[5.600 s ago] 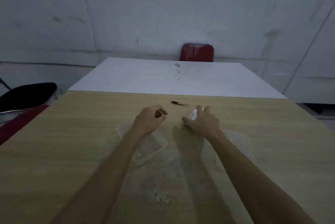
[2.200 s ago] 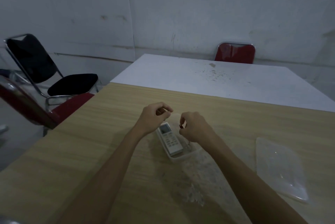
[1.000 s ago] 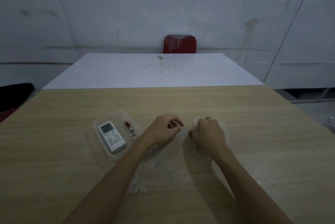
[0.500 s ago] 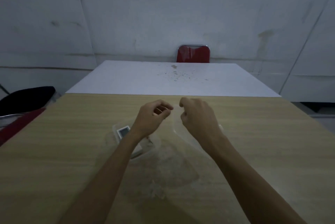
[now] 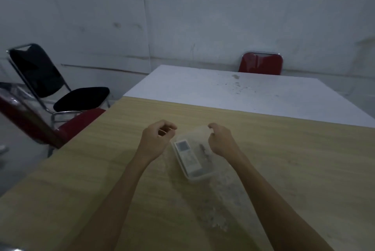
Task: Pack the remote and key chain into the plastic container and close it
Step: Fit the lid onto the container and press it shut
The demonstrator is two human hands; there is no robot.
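Note:
A clear plastic container (image 5: 199, 178) sits on the wooden table between my hands. Inside it lie the white remote (image 5: 187, 155), on the left, and the small dark key chain (image 5: 204, 150), to its right. My right hand (image 5: 220, 141) pinches the clear lid (image 5: 197, 132) at its far right corner. The lid hangs tilted over the container with its far edge raised. My left hand (image 5: 157, 141) hovers just left of the container's far end, fingers curled in, and I see nothing in it.
The wooden table (image 5: 294, 169) butts against a white table (image 5: 223, 92) behind it. A red chair (image 5: 260, 63) stands at the far side. A black folding chair (image 5: 50, 84) and a red chair (image 5: 30, 122) stand off the left edge.
My right hand has carried the lid left and down over the container. The container now lies between my hands instead of under my left wrist. The view has swung left.

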